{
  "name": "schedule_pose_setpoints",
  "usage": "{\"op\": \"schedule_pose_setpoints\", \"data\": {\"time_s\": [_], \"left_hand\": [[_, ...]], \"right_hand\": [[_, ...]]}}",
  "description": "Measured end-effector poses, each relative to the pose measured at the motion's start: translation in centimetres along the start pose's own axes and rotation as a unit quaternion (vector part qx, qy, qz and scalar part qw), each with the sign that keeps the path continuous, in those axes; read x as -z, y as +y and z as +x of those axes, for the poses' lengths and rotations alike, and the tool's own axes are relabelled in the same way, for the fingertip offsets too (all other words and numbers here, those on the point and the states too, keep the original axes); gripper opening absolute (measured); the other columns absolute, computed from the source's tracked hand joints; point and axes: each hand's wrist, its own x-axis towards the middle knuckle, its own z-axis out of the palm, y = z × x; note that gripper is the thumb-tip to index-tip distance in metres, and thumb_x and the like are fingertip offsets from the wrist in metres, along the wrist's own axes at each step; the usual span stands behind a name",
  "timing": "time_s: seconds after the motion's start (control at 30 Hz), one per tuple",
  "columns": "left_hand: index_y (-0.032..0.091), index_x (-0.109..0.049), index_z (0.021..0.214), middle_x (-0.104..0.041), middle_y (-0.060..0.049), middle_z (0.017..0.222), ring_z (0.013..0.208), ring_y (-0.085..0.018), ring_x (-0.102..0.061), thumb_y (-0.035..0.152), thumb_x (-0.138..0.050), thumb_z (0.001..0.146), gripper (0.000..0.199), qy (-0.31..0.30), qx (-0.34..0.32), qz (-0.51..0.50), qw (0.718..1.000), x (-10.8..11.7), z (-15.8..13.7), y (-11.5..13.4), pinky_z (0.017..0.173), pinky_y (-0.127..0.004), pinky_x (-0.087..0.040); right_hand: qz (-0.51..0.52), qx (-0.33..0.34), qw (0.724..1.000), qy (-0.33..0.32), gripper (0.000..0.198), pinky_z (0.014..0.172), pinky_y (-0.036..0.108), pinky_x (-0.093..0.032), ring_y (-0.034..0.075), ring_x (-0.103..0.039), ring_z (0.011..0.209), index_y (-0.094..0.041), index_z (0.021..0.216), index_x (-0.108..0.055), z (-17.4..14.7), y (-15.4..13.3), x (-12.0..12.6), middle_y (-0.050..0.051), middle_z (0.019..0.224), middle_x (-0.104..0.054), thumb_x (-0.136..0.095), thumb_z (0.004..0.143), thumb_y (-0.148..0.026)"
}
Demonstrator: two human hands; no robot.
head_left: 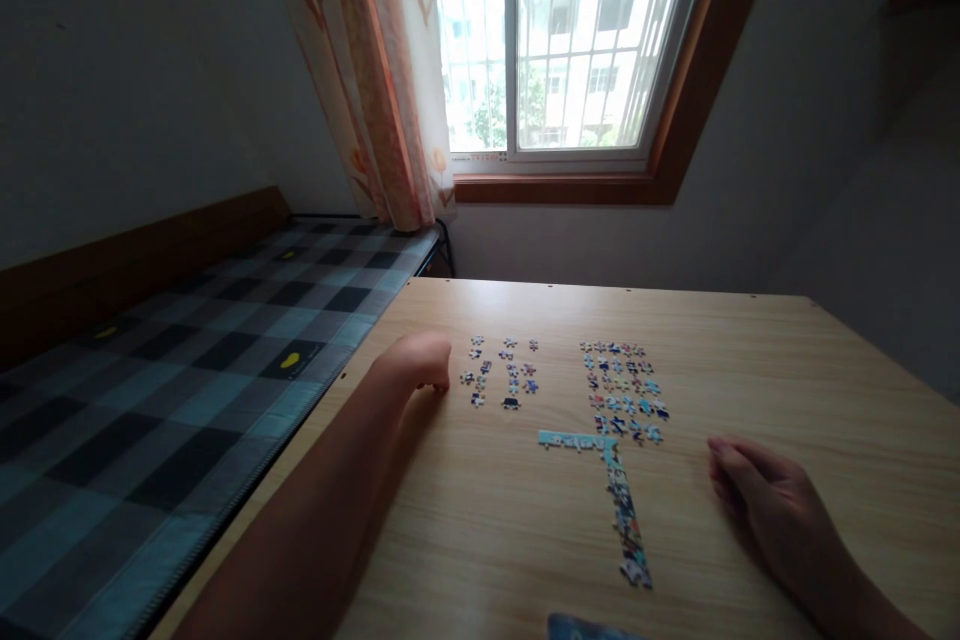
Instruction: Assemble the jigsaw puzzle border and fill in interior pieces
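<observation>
Fingers curled downward, my left hand is at the tabletop just left of a loose group of jigsaw puzzle pieces; its fingertips are mostly hidden. My right hand rests on the right of the table, thumb against bent fingers, and whatever may be between them is out of sight. A joined strip of puzzle edge forms a corner, one arm running left and the other toward me. Beyond that corner, more pieces lie in close rows.
The wooden table reaches toward the wall below a barred window. Along its left side stands a bed with a checked cover. A floral curtain hangs by the window. Something dark blue pokes in at the bottom edge.
</observation>
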Motion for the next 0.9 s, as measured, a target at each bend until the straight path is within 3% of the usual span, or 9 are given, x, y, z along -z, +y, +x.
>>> {"op": "schedule_pose_setpoints", "data": {"time_s": [0.17, 0.27, 0.4, 0.53, 0.67, 0.9], "left_hand": [[0.016, -0.072, 0.056, -0.065, -0.009, 0.051, 0.056, -0.023, -0.064, 0.028, -0.07, 0.067, 0.016, 0.014, 0.006, -0.007, 1.0, -0.7, 0.9, -0.4, 0.063, -0.032, -0.051], [0.016, -0.074, 0.062, -0.067, -0.012, 0.056, 0.065, -0.027, -0.067, 0.035, -0.067, 0.074, 0.024, 0.045, 0.013, -0.007, 0.999, -1.3, 1.7, -0.9, 0.068, -0.034, -0.052], [0.016, -0.079, 0.086, -0.077, -0.018, 0.089, 0.092, -0.031, -0.07, 0.039, -0.056, 0.086, 0.033, 0.116, 0.032, -0.02, 0.993, -2.2, 3.1, -1.2, 0.08, -0.035, -0.052], [0.014, -0.077, 0.104, -0.074, -0.019, 0.114, 0.103, -0.03, -0.068, 0.041, -0.036, 0.097, 0.05, 0.197, 0.057, -0.045, 0.978, -3.0, 4.4, -1.1, 0.083, -0.033, -0.05], [0.017, -0.076, 0.107, -0.075, -0.016, 0.11, 0.098, -0.027, -0.069, 0.042, -0.027, 0.101, 0.055, 0.269, 0.06, -0.063, 0.959, -3.5, 4.8, -1.0, 0.077, -0.031, -0.048], [0.019, -0.073, 0.101, -0.075, -0.014, 0.102, 0.093, -0.027, -0.069, 0.048, -0.034, 0.101, 0.048, 0.34, 0.038, -0.063, 0.937, -2.5, 3.4, 0.2, 0.073, -0.031, -0.046]], "right_hand": [[-0.013, 0.024, 1.0, 0.014, 0.05, 0.041, 0.024, -0.036, 0.013, -0.043, 0.047, -0.019, 0.065, -0.059, 0.1, -0.2, -0.1, -0.001, 0.053, -0.049, -0.067, 0.081, -0.066], [-0.009, 0.022, 1.0, 0.018, 0.051, 0.04, 0.024, -0.036, 0.013, -0.043, 0.046, -0.019, 0.063, -0.059, 0.1, -0.2, -0.1, -0.001, 0.052, -0.049, -0.068, 0.079, -0.066], [-0.002, 0.013, 1.0, 0.012, 0.048, 0.041, 0.024, -0.035, 0.012, -0.041, 0.047, -0.019, 0.065, -0.06, 0.0, 0.0, 0.0, -0.001, 0.053, -0.048, -0.068, 0.081, -0.064], [-0.003, 0.01, 1.0, 0.006, 0.046, 0.041, 0.023, -0.035, 0.012, -0.041, 0.049, -0.019, 0.065, -0.059, 0.0, 0.1, 0.1, -0.002, 0.054, -0.046, -0.068, 0.082, -0.061], [-0.019, 0.019, 1.0, 0.011, 0.046, 0.042, 0.024, -0.037, 0.013, -0.043, 0.049, -0.019, 0.066, -0.06, -0.1, 0.1, 0.1, -0.001, 0.055, -0.048, -0.067, 0.083, -0.062], [-0.014, 0.019, 1.0, 0.01, 0.048, 0.041, 0.024, -0.035, 0.013, -0.041, 0.047, -0.019, 0.066, -0.059, -0.1, 0.0, 0.0, -0.001, 0.053, -0.048, -0.065, 0.084, -0.063]]}}
